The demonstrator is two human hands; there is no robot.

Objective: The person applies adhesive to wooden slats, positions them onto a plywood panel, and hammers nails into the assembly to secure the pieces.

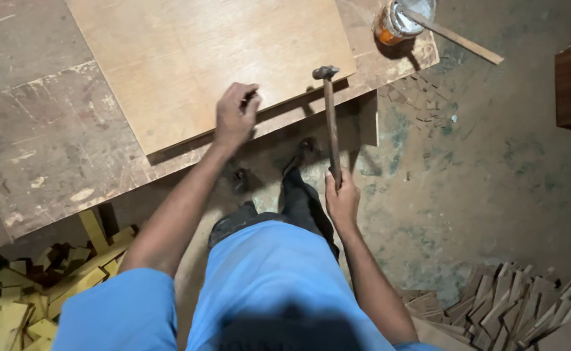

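Head view, seen from my remote station. My right hand (pixel 342 198) is wrapped shut around the butt end of a slim wooden-handled hammer with a dark metal head (pixel 330 117); the head hangs just above the near edge of the worn, scarred wooden workbench (pixel 45 149). My left hand (pixel 235 116) rests on the near edge of a pale, smooth rectangular plywood sheet (pixel 201 58) lying flat on the bench, fingertips pinched together on something small that I cannot make out. I judge the hammer head-heavy and stiff; gripped this far back it swings hard but aims loosely, so a hold nearer mid-handle would steady it. The sheet looks light, rigid and slippery-faced, best pressed down at its edge. At the bench's far corner stands an orange-labelled tin holding a wooden stick (pixel 396 19). Wood offcuts (pixel 500 312) litter the floor.
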